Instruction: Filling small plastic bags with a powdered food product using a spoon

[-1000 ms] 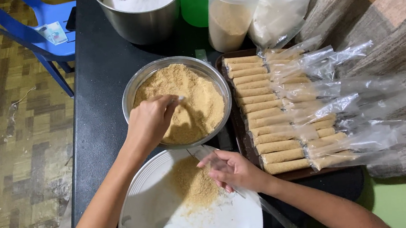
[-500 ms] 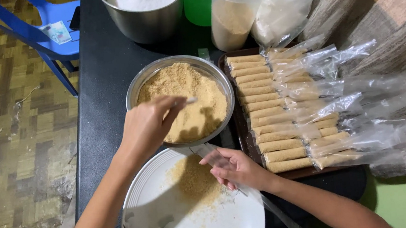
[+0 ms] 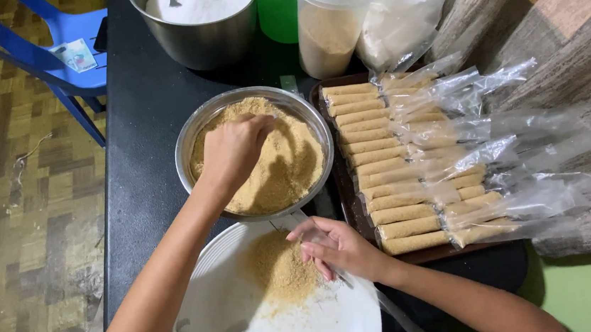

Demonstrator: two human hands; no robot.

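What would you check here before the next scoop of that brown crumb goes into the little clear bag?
1. Left hand is in the metal bowl of brown crumb: ok.
2. Scoop loaded: cannot tell, the hand hides it.
3. Right hand holds the clear bag: ok.
4. Bag mouth open: cannot tell.
5. White plate lies under the bag to catch spills: ok.
6. Tray of filled bags sits beside the bowl, apart from both hands: ok.
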